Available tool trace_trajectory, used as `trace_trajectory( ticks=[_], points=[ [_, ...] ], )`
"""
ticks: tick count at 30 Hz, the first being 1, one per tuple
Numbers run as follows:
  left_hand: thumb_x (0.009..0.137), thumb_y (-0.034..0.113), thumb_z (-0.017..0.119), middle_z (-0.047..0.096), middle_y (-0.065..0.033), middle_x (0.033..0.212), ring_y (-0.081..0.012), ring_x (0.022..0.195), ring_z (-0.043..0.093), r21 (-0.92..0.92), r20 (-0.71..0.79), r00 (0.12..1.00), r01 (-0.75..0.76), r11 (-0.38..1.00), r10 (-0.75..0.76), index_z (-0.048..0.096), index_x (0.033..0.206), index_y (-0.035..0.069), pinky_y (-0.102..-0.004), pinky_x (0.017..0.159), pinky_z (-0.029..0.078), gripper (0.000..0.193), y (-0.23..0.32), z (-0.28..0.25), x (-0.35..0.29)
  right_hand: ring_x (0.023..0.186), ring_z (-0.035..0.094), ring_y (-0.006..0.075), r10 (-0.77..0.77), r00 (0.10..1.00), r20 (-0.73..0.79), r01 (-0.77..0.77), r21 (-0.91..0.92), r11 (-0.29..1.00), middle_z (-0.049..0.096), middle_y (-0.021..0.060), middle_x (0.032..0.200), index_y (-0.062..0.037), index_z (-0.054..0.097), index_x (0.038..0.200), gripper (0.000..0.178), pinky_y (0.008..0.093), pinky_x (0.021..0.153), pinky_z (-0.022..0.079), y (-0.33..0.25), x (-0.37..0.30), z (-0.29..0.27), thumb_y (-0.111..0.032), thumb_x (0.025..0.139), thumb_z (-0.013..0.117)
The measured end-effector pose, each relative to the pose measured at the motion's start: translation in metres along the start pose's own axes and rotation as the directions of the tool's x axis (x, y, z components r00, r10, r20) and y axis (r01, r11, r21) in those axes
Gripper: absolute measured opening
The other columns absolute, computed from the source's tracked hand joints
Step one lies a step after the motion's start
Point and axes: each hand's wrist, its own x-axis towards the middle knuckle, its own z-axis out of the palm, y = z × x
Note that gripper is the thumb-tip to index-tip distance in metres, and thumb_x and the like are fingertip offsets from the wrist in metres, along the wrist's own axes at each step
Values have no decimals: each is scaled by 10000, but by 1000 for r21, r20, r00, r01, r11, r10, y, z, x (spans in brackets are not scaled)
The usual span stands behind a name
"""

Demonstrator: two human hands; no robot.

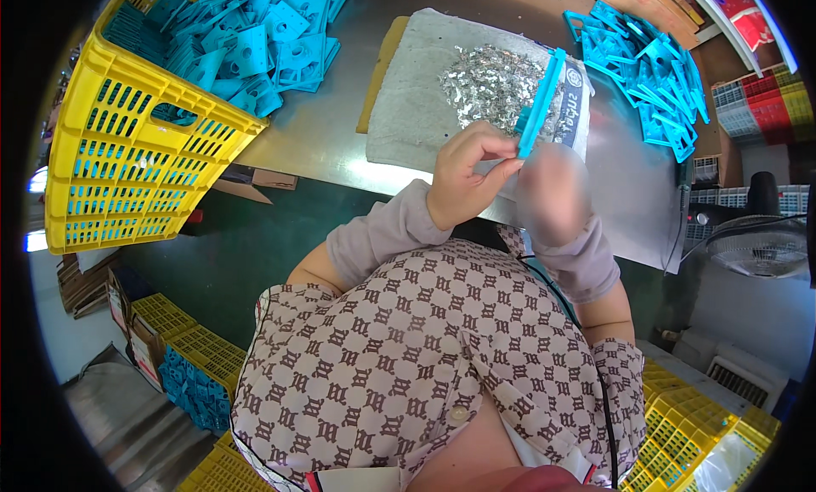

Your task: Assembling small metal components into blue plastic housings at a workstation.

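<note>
My left hand (466, 171) pinches the lower end of a turquoise plastic plate (544, 97), seen nearly edge-on with a small tab jutting from one side. Close by on the right is my right hand (557, 195), near the plate's lower end; it is blurred, so its fingers and any grip are hidden. Beyond the hands, a heap of small shiny metal pieces (489, 84) lies on a light grey cloth (399, 110) with a dark printed band. The plate is held up over the heap's right side.
A yellow crate (127, 152) at the left stands beside a pile of turquoise plates (272, 46). More turquoise plates (646, 71) are stacked loosely at the table's far right. A small fan (756, 246) stands at the right, and yellow crates (680, 424) sit low behind.
</note>
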Motion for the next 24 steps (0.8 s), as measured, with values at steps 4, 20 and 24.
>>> trace_trajectory(
  ticks=[4,20,24],
  points=[
    [850,-28,740,621,-62,977,-123,899,653,-265,-170,946,225,938,-275,611,1055,1,-261,781,572,244,3,6,1,727,559,343,-435,899,54,390,-551,738,553,144,784,1,564,862,59,428,661,432,-24,3,2,10,845,620],
    [825,-40,758,639,-67,968,-127,906,649,-167,-146,966,187,968,-212,640,1062,-21,-279,834,549,265,-2,2,2,673,562,303,-410,909,-75,342,-428,837,546,132,709,7,574,830,58,399,622,434,-17,2,7,6,869,617],
    [808,-86,762,663,-65,984,-129,913,647,-226,-198,932,256,940,-302,632,1063,-14,-271,837,536,295,-2,-2,7,633,569,268,-459,888,11,422,-412,807,563,122,690,9,593,791,60,367,595,447,-21,12,6,18,837,630]
  ],
)
